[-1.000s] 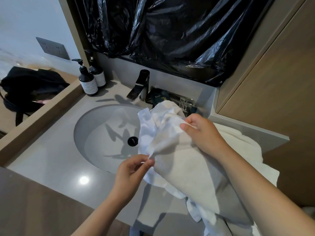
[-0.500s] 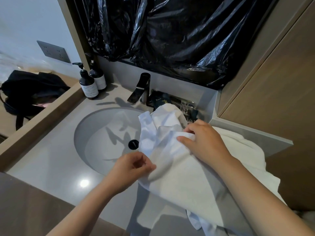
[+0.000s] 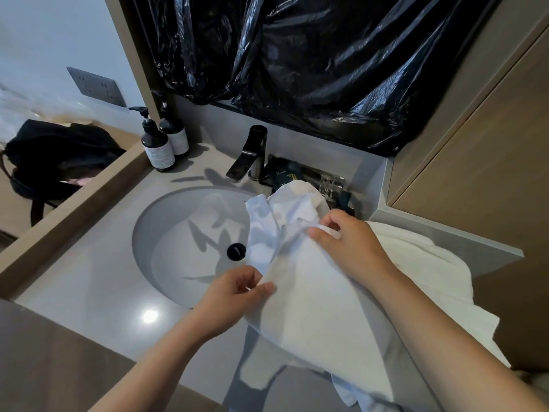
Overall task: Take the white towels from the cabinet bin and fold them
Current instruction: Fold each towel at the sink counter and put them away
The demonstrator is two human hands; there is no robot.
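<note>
Black plastic sheeting (image 3: 312,69) covers the upper centre of the frame. A grey worktop (image 3: 74,278) with a round basin (image 3: 178,233) occupies the left centre. The white towel (image 3: 320,307) is held over the basin's right rim, centre right, and drapes past the worktop's front edge. The right grip (image 3: 353,245) pinches its bunched upper edge and the left grip (image 3: 231,295) pinches its lower-left edge, both closed on cloth. Two dark pump bottles (image 3: 157,150), upper left, carry pale labels; the print is too small to read.

We see two dark pump bottles (image 3: 157,148) at the counter's (image 3: 89,281) far left corner. A black faucet (image 3: 249,156) stands at the basin's (image 3: 172,239) far edge, with black plastic sheeting (image 3: 312,69) hanging above it.
</note>
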